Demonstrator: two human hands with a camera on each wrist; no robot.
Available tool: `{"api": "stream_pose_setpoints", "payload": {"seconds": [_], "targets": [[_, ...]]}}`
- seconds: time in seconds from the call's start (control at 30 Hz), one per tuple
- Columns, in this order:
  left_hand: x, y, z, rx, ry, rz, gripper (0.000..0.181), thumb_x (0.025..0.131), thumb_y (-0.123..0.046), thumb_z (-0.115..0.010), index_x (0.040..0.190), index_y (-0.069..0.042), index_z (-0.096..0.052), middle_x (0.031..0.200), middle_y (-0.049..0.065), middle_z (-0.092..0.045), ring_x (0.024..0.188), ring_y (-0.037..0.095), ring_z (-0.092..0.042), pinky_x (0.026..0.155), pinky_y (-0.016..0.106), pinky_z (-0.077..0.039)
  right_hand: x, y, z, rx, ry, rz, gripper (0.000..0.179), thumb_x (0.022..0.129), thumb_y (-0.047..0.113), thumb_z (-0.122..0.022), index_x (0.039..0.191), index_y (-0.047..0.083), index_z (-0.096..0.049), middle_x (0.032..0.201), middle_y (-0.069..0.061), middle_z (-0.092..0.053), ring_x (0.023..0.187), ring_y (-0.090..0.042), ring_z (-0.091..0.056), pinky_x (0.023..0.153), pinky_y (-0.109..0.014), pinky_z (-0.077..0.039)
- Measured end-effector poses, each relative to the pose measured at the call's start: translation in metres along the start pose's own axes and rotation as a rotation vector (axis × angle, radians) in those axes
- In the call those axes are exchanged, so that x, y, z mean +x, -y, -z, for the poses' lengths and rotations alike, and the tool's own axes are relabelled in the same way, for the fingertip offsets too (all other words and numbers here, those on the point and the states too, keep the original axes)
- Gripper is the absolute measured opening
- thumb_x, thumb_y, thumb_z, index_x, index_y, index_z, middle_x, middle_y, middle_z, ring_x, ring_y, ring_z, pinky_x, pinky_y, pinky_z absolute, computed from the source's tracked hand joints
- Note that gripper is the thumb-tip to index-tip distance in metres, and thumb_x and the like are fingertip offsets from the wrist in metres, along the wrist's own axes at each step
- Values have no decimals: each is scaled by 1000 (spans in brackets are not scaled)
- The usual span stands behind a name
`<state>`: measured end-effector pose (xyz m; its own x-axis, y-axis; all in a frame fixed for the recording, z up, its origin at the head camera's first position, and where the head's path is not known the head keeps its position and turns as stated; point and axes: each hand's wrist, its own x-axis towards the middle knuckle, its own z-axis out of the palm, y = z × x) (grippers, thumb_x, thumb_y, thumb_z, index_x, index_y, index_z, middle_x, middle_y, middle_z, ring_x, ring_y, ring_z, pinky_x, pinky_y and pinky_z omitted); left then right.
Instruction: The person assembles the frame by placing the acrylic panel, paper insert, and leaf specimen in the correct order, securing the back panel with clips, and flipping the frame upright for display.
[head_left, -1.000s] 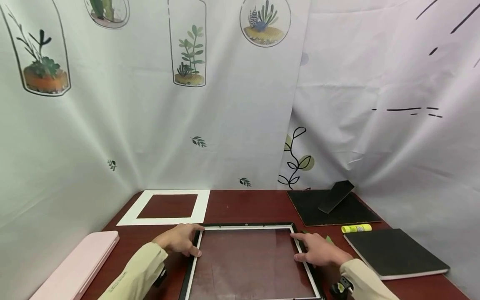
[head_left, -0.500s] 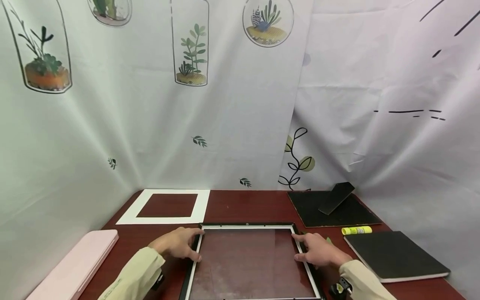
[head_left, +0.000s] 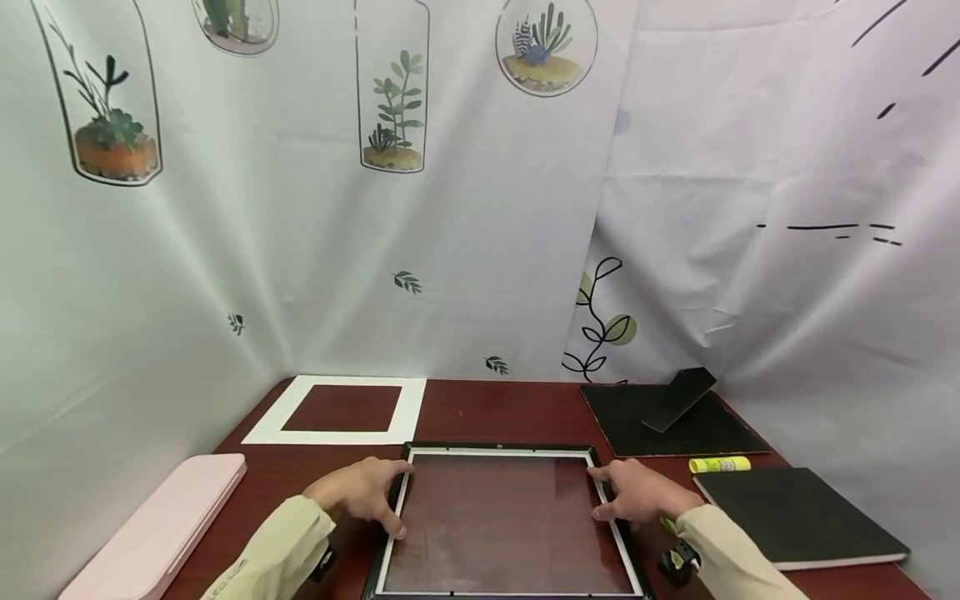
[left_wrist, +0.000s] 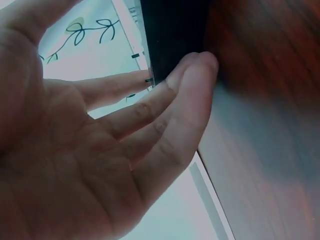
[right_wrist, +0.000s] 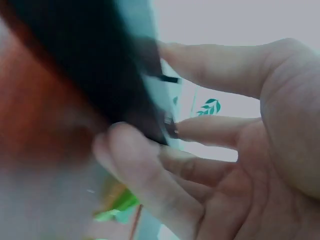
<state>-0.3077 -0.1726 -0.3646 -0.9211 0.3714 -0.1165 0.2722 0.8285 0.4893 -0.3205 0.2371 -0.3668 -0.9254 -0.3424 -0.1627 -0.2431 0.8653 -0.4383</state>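
A black picture frame with a white inner edge and a clear pane lies on the dark red table in the head view. My left hand grips its left side, thumb and index finger on the inner edge. In the left wrist view the other fingers bend against the frame's black outer side. Opposite, my right hand holds the right side the same way. Its fingers reach the lower edge of the black side in the right wrist view.
A white mat lies at the back left, a pink case in front of it. Back right are a black backing board with a stand, a yellow glue stick and a black notebook. Something green shows by the right wrist.
My left hand has slid slightly nearer along the frame's left side, its thumb lower on the edge. The right hand keeps its place. The head view has shifted a little.
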Motion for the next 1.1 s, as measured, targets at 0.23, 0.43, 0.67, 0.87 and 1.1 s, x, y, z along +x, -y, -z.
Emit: {"api": "stream_pose_setpoints", "payload": {"seconds": [0.23, 0.43, 0.67, 0.87, 1.1], "targets": [[0, 4, 0, 21, -32, -69, 84, 59, -19, -95, 134, -1, -59, 78, 3, -56, 72, 17, -50, 67, 35, -45, 9, 12, 10, -116, 39, -46, 65, 78, 16, -86, 135, -1, -61, 133, -23, -64, 59, -17, -42, 66, -37, -43], [3, 0, -1, 38, -44, -21, 85, 58, -19, -96, 133, -4, -61, 78, 3, -59, 75, 16, -54, 74, 38, -49, 11, 9, 11, -112, 37, -61, 65, 78, 17, -86, 136, 1, -61, 139, -24, -60, 46, -13, -31, 56, -30, -39], [4, 12, 6, -92, 37, -114, 74, 75, -22, -88, 140, -2, -56, 72, 3, -58, 62, 14, -56, 56, 29, -47, 19, 20, 21, -211, 68, -103, 52, 86, 23, -80, 132, 7, -65, 109, -14, -70, 47, -15, -49, 42, -27, -39], [8, 52, 27, -231, -196, -93, 50, 91, -14, -72, 136, 3, -57, 81, 11, -69, 64, 16, -66, 52, 29, -53, 44, 54, 38, -329, 49, -68, 22, 91, 21, -75, 106, 6, -72, 88, -9, -68, 46, -12, -49, 42, -23, -38], [10, 127, 66, 4, -483, 123, 37, 93, -14, -60, 118, 13, -62, 106, 30, -70, 90, 40, -70, 76, 46, -55, 99, 105, 22, -189, -8, 104, 34, 94, 29, -71, 121, 9, -71, 114, -6, -73, 84, -16, -68, 73, -32, -56]]}}
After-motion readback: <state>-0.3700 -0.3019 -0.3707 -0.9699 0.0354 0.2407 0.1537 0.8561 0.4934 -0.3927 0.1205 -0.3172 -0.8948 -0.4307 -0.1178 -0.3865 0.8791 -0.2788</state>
